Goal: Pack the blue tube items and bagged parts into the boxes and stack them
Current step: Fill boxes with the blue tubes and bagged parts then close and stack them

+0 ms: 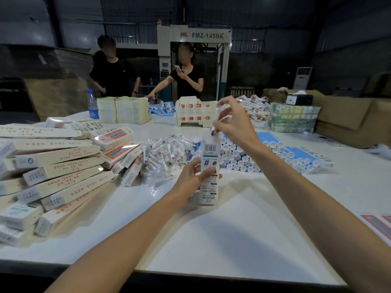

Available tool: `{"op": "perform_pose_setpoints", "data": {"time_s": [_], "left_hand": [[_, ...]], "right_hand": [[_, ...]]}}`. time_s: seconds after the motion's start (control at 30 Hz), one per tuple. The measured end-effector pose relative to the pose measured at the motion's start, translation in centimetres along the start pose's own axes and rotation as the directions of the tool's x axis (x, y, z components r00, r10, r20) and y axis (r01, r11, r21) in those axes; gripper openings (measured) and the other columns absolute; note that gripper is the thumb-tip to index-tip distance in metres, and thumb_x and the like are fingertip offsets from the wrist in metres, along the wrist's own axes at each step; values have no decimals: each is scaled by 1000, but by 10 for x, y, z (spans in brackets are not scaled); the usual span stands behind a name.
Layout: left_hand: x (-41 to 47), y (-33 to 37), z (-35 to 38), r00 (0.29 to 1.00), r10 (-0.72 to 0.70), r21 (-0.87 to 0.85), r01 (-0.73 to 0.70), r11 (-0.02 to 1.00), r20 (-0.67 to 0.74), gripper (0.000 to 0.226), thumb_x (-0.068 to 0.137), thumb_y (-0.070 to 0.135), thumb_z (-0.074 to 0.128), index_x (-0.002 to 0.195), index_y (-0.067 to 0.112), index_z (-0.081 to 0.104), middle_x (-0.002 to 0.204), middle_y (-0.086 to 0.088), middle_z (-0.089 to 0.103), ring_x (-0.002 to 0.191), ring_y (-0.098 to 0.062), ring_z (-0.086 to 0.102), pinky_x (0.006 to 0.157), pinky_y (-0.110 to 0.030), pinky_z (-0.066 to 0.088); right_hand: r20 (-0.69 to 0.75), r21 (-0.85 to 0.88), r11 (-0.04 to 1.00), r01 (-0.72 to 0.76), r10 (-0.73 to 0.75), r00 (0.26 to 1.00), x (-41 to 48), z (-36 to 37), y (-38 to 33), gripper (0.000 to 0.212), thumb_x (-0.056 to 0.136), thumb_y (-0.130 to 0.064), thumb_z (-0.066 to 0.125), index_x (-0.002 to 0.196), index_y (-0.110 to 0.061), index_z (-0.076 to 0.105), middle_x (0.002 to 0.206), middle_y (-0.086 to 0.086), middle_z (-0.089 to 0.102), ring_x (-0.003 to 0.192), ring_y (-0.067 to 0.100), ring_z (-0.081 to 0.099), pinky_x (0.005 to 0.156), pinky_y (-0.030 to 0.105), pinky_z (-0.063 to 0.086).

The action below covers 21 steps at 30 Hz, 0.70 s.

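The head camera shows the left hand (191,178) gripping a narrow white box (208,157) that stands upright on the table (211,240), fingers curled round its lower half. The right hand (234,121) pinches a clear bagged part (221,113) just above the box's open top, with the bag's dark lower end at the mouth. The step in hand looks like feeding this bag into the box; whether a tube is already inside cannot be told. The next move calls for steering the bag straight down, then closing the flap. Just behind lie loose bagged parts (167,154) and blue tubes (243,159). Filled boxes (59,168) pile at the left, where this one probably goes.
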<state>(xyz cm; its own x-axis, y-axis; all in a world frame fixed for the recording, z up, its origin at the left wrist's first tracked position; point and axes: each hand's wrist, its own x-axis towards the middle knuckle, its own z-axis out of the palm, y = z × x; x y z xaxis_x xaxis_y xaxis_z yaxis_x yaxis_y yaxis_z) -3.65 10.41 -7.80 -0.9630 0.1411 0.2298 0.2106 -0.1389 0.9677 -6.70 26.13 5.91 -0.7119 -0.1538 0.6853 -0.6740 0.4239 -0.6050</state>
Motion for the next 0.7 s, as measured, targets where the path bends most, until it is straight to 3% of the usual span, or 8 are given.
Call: {"op": "perform_pose_setpoints", "data": {"time_s": [0.1, 0.3, 0.37, 0.5, 0.6, 0.7], "left_hand": [[-2, 0, -1, 1000, 1, -5, -1, 1000, 4, 38, 100, 18, 74, 134, 10, 60, 124, -7, 78, 106, -32, 79, 82, -41, 64], [-5, 3, -1, 1000, 13, -10, -13, 1000, 17, 38, 100, 19, 73, 133, 11, 58, 124, -7, 78, 106, -31, 79, 84, -43, 64], [-5, 3, -1, 1000, 18, -14, -18, 1000, 23, 37, 100, 18, 73, 134, 11, 57, 124, -7, 78, 106, -31, 79, 84, -42, 64], [-5, 3, -1, 999, 30, 8, -30, 1000, 31, 36, 101, 18, 72, 134, 10, 58, 122, -6, 79, 107, -31, 79, 88, -46, 62], [-5, 3, -1, 999, 35, 13, -35, 999, 33, 37, 101, 20, 72, 134, 11, 58, 121, -5, 79, 106, -31, 79, 88, -46, 62], [-5, 2, -1, 999, 38, 20, -39, 999, 28, 38, 101, 21, 73, 134, 11, 58, 120, -4, 79, 105, -31, 79, 85, -42, 63]], "right_hand": [[75, -98, 995, 19, -12, 997, -6, 3, 6, 39, 88, -8, 77, 120, -18, 58, 94, 2, 70, 93, 14, 70, 79, 33, 60], [100, -115, 993, 27, -16, 995, -10, 5, 10, 33, 90, -17, 78, 115, -17, 58, 109, -3, 68, 100, 9, 67, 81, 29, 54], [94, -114, 993, 19, -8, 996, -12, 4, 11, 32, 90, -18, 79, 113, -17, 57, 104, -5, 68, 98, 8, 67, 77, 25, 53], [19, 47, 999, -26, 25, 1000, -13, 4, 8, 29, 89, -16, 80, 106, -14, 57, 93, -5, 70, 85, 6, 70, 60, 19, 54], [108, -37, 999, -23, 27, 994, -13, 7, 7, 28, 89, -17, 80, 104, -17, 57, 92, -6, 71, 82, -2, 69, 55, 15, 53], [214, -183, 983, 6, 34, 976, -15, 12, 10, 22, 92, -25, 79, 102, -19, 60, 88, -5, 73, 79, 5, 70, 59, 18, 51]]}}
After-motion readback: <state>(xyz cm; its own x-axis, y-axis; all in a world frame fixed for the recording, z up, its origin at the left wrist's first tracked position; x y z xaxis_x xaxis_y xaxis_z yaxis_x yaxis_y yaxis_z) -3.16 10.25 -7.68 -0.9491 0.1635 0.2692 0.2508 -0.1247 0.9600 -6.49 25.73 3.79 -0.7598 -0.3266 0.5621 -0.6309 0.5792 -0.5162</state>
